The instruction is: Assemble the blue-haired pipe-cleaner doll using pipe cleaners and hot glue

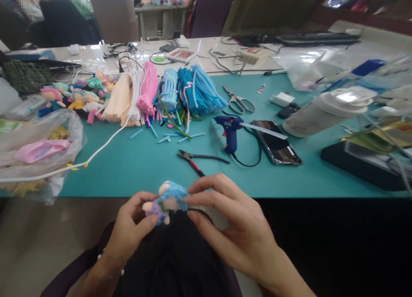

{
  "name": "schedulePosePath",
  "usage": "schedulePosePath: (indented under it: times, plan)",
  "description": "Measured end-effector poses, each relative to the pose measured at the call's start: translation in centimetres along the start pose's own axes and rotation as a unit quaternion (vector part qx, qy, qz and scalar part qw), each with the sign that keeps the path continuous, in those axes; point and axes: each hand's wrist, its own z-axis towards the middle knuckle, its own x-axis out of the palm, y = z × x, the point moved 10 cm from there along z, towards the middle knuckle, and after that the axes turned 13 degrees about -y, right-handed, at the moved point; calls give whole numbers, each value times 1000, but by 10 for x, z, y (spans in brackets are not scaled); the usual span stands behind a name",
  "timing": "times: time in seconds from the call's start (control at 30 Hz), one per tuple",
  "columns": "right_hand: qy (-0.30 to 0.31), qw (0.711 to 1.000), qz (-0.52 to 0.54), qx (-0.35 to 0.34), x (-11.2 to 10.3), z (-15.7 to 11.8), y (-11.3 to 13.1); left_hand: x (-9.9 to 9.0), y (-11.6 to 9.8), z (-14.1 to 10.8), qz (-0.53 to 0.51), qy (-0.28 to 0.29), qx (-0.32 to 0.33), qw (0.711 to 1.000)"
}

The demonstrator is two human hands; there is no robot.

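One doll [172,201] between my two hands — long axis near sideways, rising to the right, blue-haired head pointing at my right fingertips, purple body toward the left. My left hand [130,224] pinches the body, thumb and fingers closed on it; my right hand [236,222] is half spread, thumb apart from fingers, tips at the hair. Beyond my fingers: one pliers [194,163] nearest, then one glue gun [231,133], one phone [278,144], one scissors [237,103] — farthest.
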Motion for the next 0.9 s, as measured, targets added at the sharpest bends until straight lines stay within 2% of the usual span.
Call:
schedulePosePath:
  times: [0.1, 0.2, 0.3, 0.43, 0.57, 0.63, 0.7, 0.8, 0.9]
  plan:
    - [83, 996, 28, 30, 16, 3, -5, 3, -1, 1, 21, 36, -23, 999]
    - [170, 981, 44, 75, 40, -6, -17, 5, -2, 1, 22, 59, -33, 998]
    - [200, 971, 51, 119, 55, -15, -27, 2, -1, 3, 15, 51, -33, 998]
    - [166, 972, 43, 159, 59, -19, -37, -5, 7, 7, -24, 15, -49, 998]
    - [100, 977, 54, 178, 52, -19, -42, -2, 15, 6, -160, 23, -83, 983]
    - [69, 979, 48, 186, 47, -19, -45, 0, 13, 3, -213, 31, -75, 974]
    - [40, 981, 35, 189, 43, -21, -47, 0, 9, -1, -248, 15, -49, 967]
    - [13, 982, 22, 186, 41, -25, -46, 8, 8, -8, -262, 7, -27, 965]
    - [4, 984, 30, 177, 45, -29, -40, 6, 15, -12, -242, -63, -18, 968]
